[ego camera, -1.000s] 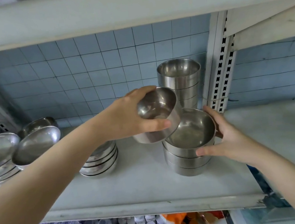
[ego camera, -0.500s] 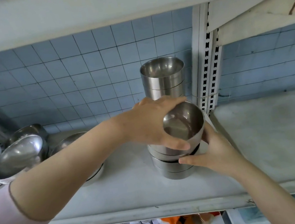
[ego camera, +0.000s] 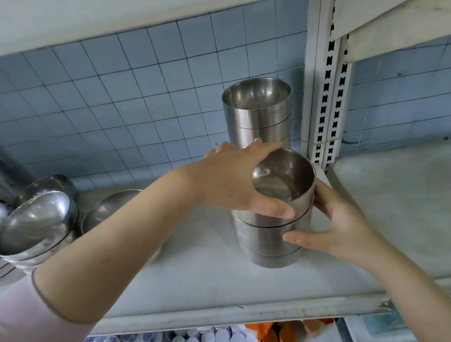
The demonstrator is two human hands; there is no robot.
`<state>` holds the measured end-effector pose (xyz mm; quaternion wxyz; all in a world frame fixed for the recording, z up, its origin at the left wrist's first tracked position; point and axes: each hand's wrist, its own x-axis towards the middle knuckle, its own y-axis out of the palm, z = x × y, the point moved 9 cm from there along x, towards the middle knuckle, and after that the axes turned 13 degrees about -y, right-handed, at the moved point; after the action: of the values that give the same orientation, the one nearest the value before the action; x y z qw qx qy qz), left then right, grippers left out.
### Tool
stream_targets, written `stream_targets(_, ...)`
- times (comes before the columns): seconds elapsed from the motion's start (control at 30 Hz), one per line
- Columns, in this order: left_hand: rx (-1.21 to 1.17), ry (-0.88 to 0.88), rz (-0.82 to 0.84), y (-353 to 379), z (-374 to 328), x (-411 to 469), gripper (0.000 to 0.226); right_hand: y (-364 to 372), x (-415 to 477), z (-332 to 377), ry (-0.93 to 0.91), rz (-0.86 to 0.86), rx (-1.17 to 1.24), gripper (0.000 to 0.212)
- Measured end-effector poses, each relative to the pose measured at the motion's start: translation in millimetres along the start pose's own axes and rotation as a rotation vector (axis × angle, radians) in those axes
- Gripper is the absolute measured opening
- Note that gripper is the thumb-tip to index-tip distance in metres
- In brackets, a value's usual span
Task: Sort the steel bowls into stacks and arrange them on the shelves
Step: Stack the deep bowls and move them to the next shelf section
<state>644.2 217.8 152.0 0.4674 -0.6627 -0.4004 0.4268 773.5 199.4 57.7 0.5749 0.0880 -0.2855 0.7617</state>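
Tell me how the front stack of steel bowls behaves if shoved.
The front stack is tall and narrow, so a shove up high would probably tip it. Polished steel looks slippery: the top bowl, gripped by the left hand, might slide off. The right hand holds its side.

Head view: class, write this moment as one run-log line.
left hand: grips bowl | right hand: holds stack | bowl: atop stack

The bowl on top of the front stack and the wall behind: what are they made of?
The top bowl looks like steel, brushed yet shiny: grey metal with soft reflections inside. The wall looks like small pale blue tiles, probably ceramic, with dark grout lines.
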Motion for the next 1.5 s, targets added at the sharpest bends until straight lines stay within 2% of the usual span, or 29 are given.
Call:
stream_targets(0.07,-0.102,0.021,0.020,-2.3,2.7,-0.8,0.110,1.2,0.5,1.8,0.000,0.014,0.016,0.095)
stream_targets(0.13,-0.356,0.043,-0.010,-5.4,12.5,-8.2,0.112,-0.1,3.0,5.5,-0.015,0.052,0.036,0.108)
stream_targets(0.23,-0.782,0.034,-0.204,13.3,41.3,-28.4,0.113,-16.6,8.6,14.6,0.003,-0.033,0.120,0.131)
stream_targets(0.33,-1.053,0.026,-0.228,61.2,52.7,-37.6,0.109,-25.0,16.1,23.0,-0.007,-0.043,0.111,0.125)
stream_targets(0.4,-1.107,0.035,-0.273,70.1,53.1,-37.7,0.101,-26.0,18.9,23.2,-0.013,-0.018,0.104,0.118)
stream_targets(0.5,-1.080,0.021,-0.315,65.5,54.5,-36.8,0.097,-30.1,18.2,21.0,-0.016,-0.043,0.112,0.113)
stream_targets(0.73,-0.920,0.012,-0.305,57.7,59.1,-32.3,0.098,-28.5,16.5,21.6,0.024,-0.007,0.082,0.116)
stream_targets(0.83,-0.878,0.017,-0.278,53.4,59.9,-29.8,0.106,-27.1,15.5,27.4,0.056,0.014,0.048,0.114)
stream_targets(0.93,-0.855,0.016,-0.233,52.0,59.9,-29.1,0.114,-28.7,15.7,38.8,0.078,0.046,-0.076,0.115)
stream_targets(1.0,-0.800,0.020,-0.229,48.2,61.0,-33.4,0.116,-35.4,18.4,50.3,0.096,0.020,-0.171,0.122)
stream_targets(1.07,-0.732,-0.014,-0.260,38.4,71.9,-43.0,0.113,-36.5,26.8,70.6,0.065,-0.012,-0.220,0.119)
stream_targets(1.2,-0.565,-0.093,-0.406,0.0,118.8,-74.0,0.105,1.4,62.5,117.0,-0.049,0.056,-0.396,0.095)
stream_targets(1.33,-0.428,-0.154,-0.543,-43.5,196.6,-116.6,0.089,80.2,115.1,141.3,-0.132,0.180,-0.466,0.076)
stream_targets(1.43,-0.333,-0.236,-0.601,-68.9,278.4,-155.8,0.089,153.1,160.4,148.3,-0.122,0.280,-0.431,0.072)
stream_targets(1.5,-0.311,-0.329,-0.596,-78.4,337.3,-184.9,0.089,204.5,189.8,154.5,-0.125,0.341,-0.406,0.079)
